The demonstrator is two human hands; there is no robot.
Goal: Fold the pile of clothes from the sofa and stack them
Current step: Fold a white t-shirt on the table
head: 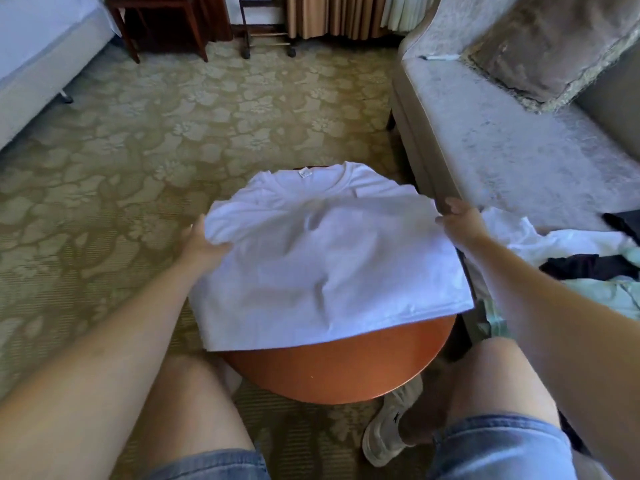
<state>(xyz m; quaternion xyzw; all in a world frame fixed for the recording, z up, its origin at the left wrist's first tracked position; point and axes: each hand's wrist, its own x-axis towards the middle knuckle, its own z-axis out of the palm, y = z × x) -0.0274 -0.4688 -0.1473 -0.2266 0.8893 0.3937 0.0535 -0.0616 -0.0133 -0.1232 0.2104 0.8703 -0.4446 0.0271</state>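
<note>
A white T-shirt (325,258) is being held at both sides on a round desk (332,372).

Its left edge is being gripped by the left hand (202,242) and its right edge by the right hand (462,223). The thin, limp cotton is lying creased on the smooth, glossy wood, overhanging the rim; a slide to the carpet (138,150) or a crooked fold is being risked if it is tugged unevenly. The crumpled pile (568,258) is waiting on the plush grey sofa (485,133) nearby.
</note>
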